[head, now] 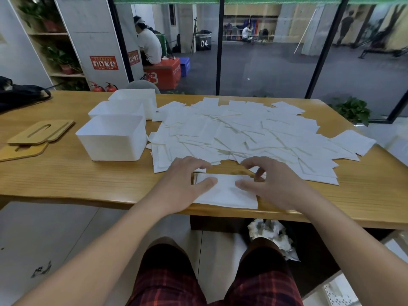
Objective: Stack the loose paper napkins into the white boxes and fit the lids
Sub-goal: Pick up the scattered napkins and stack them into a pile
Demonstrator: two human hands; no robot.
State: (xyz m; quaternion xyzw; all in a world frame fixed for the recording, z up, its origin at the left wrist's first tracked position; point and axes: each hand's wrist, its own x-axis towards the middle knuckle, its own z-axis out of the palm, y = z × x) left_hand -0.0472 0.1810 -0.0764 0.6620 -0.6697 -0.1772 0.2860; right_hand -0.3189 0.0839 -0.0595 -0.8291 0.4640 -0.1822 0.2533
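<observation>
White paper napkin stack [227,191], 6 o'clock at wooden table [66,177] edge: left hand [183,184] and right hand [271,182] rest on it, fingers loosely spread. Loose white napkins [242,133] at centre; three open white plastic boxes [114,135] at 10 o'clock; slotted wooden lids [37,133] at 9 o'clock.

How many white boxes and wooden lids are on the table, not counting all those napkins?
White boxes: 3 — near, middle, far
Wooden lids: 2 — upper, lower
Total: 5
</observation>
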